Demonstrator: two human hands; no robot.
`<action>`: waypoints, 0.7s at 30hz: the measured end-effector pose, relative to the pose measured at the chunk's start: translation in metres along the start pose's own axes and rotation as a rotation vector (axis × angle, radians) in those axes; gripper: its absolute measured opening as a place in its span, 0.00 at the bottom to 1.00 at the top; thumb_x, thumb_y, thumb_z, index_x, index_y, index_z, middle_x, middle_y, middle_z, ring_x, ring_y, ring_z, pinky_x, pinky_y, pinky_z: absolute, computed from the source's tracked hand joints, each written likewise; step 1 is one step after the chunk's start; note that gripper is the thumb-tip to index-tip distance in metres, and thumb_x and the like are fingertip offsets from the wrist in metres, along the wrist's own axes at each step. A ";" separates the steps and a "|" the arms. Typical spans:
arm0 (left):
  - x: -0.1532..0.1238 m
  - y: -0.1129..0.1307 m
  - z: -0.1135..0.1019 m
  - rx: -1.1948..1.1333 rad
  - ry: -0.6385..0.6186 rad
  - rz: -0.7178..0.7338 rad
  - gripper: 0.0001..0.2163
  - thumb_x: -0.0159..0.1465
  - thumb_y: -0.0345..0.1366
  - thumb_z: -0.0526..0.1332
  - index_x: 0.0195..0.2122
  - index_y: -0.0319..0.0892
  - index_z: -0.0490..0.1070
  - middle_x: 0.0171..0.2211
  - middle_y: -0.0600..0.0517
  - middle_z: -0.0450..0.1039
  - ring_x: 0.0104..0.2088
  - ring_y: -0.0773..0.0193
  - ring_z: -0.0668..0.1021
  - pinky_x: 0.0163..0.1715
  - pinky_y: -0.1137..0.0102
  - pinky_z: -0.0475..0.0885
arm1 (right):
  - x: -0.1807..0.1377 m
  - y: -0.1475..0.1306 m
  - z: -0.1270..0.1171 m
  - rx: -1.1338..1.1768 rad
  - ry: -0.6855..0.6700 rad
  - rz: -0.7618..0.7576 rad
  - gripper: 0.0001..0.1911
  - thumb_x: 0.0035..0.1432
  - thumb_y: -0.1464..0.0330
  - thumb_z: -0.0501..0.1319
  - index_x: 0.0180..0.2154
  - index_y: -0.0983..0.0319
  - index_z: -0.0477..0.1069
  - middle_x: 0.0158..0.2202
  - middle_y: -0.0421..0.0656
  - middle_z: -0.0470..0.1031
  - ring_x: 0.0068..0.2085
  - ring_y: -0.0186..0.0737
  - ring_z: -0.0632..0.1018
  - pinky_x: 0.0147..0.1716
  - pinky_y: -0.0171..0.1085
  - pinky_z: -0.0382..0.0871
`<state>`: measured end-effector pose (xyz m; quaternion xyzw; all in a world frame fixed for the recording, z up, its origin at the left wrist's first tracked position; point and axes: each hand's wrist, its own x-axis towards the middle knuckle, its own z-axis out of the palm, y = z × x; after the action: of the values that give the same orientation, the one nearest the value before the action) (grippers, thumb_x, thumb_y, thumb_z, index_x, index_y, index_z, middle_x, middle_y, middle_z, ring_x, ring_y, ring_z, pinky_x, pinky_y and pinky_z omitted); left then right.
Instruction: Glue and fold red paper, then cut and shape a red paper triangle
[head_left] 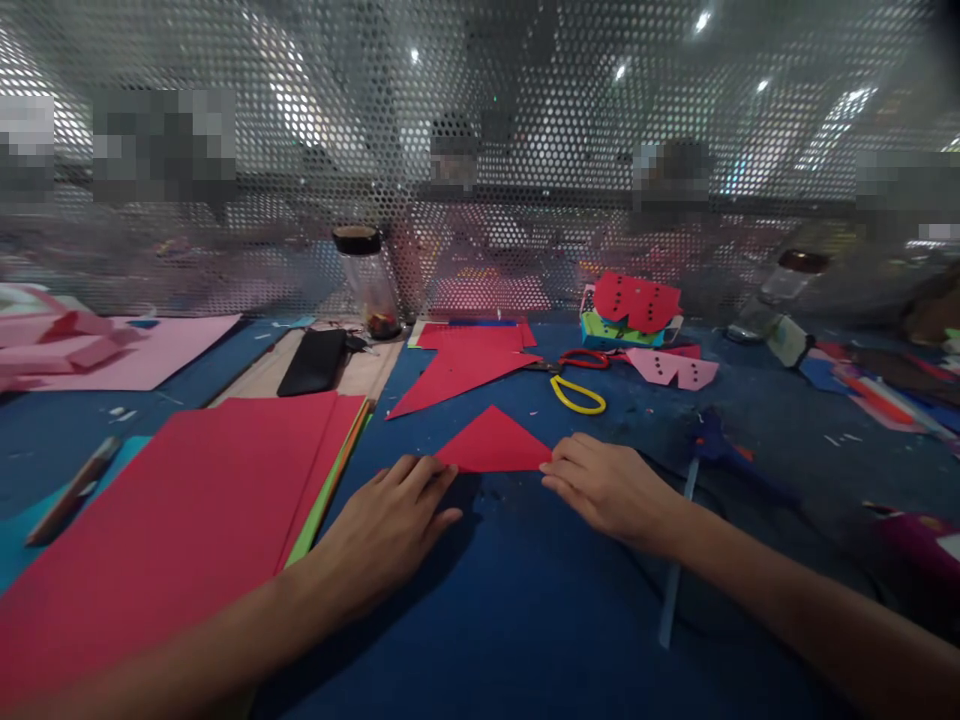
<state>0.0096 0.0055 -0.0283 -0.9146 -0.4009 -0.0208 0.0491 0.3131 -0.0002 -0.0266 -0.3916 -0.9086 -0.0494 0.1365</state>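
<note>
A red paper triangle [493, 443] lies on the blue table, its point facing away from me and its long edge toward me. At its left corner, my left hand [401, 515] presses with bent fingers, the thumb held apart. My right hand [600, 490] pinches the right corner between thumb and fingers. Just beyond the triangle is a larger cut piece of red paper [469, 370]. Scissors [577, 395] with one red and one yellow handle loop rest to the right of that piece.
Red paper sheets [225, 480] are stacked at the left, beside a black phone [313, 362] and a glass jar [369, 285]. A blue glue gun [716, 440] with a glue stick lies at the right. Dotted paper cutouts [637, 300] stand behind the scissors. A perforated metal screen [525, 230] closes the back.
</note>
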 end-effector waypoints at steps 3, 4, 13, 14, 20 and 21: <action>-0.004 -0.002 0.000 -0.001 0.017 -0.021 0.20 0.74 0.43 0.52 0.60 0.37 0.69 0.52 0.41 0.72 0.50 0.50 0.74 0.49 0.56 0.73 | -0.001 0.000 -0.001 0.001 0.007 0.001 0.18 0.74 0.64 0.50 0.40 0.64 0.76 0.38 0.47 0.75 0.41 0.42 0.74 0.35 0.39 0.69; -0.004 -0.002 0.000 0.001 0.022 -0.023 0.20 0.74 0.43 0.52 0.60 0.37 0.69 0.52 0.41 0.72 0.50 0.50 0.75 0.49 0.56 0.73 | -0.001 0.000 -0.001 0.003 0.007 0.005 0.17 0.74 0.64 0.50 0.40 0.64 0.76 0.38 0.46 0.75 0.41 0.42 0.74 0.35 0.39 0.68; -0.010 -0.003 -0.003 0.087 0.039 -0.112 0.18 0.74 0.42 0.52 0.58 0.40 0.73 0.49 0.42 0.75 0.45 0.49 0.76 0.41 0.58 0.73 | 0.000 0.003 0.001 0.003 0.018 0.010 0.17 0.74 0.65 0.51 0.40 0.63 0.76 0.38 0.46 0.75 0.40 0.41 0.73 0.35 0.38 0.67; -0.010 -0.004 -0.003 0.096 0.039 -0.122 0.18 0.74 0.42 0.53 0.58 0.41 0.73 0.49 0.42 0.75 0.45 0.49 0.76 0.40 0.58 0.73 | 0.000 0.003 0.001 0.000 0.022 0.009 0.17 0.74 0.65 0.51 0.39 0.62 0.76 0.37 0.46 0.75 0.40 0.41 0.73 0.35 0.38 0.67; -0.013 -0.006 0.002 0.134 0.073 -0.132 0.18 0.74 0.41 0.51 0.57 0.40 0.74 0.47 0.42 0.76 0.44 0.49 0.77 0.40 0.58 0.72 | -0.001 0.003 0.001 -0.028 0.047 0.025 0.17 0.73 0.68 0.51 0.35 0.62 0.74 0.34 0.45 0.74 0.37 0.40 0.73 0.33 0.37 0.63; -0.013 -0.006 0.003 0.143 0.076 -0.133 0.18 0.74 0.41 0.51 0.56 0.40 0.74 0.47 0.42 0.76 0.44 0.49 0.77 0.40 0.57 0.72 | -0.001 0.004 0.001 -0.033 0.050 0.038 0.17 0.73 0.68 0.51 0.34 0.62 0.74 0.34 0.44 0.74 0.37 0.39 0.73 0.33 0.37 0.63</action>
<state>-0.0037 -0.0002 -0.0315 -0.8787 -0.4590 -0.0302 0.1280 0.3164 0.0017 -0.0282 -0.4095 -0.8964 -0.0717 0.1534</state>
